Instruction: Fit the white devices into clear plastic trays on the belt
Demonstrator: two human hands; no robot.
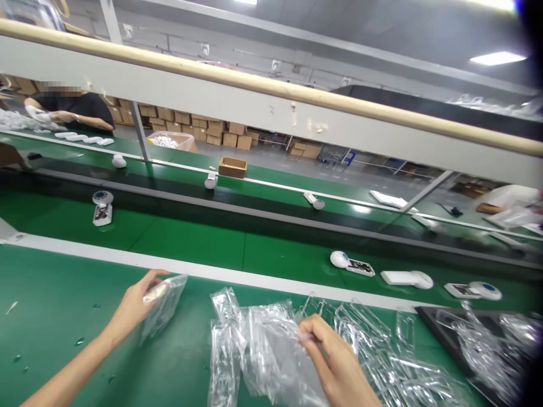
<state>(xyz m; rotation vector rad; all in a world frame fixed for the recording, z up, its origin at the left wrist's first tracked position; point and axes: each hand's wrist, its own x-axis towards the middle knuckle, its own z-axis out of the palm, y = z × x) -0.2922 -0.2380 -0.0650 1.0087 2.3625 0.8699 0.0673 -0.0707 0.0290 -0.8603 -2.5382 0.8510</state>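
Note:
My left hand (pixel 134 302) is closed on a small clear plastic bag (pixel 163 305), held just above the green worktable (pixel 63 305). My right hand (pixel 335 362) pinches another clear plastic bag (pixel 271 350) at the top of a loose heap of such bags lying in front of me. Clear plastic blister trays (pixel 382 350) are strewn to the right of the heap.
A green conveyor belt (pixel 190 243) runs past the worktable and carries white handheld devices (pixel 352 263), some opened up. A black tray (pixel 466 339) with more clear plastic sits at the right. Other people work across the line at the far left and far right. A cardboard box (pixel 232 167) stands on the far belt.

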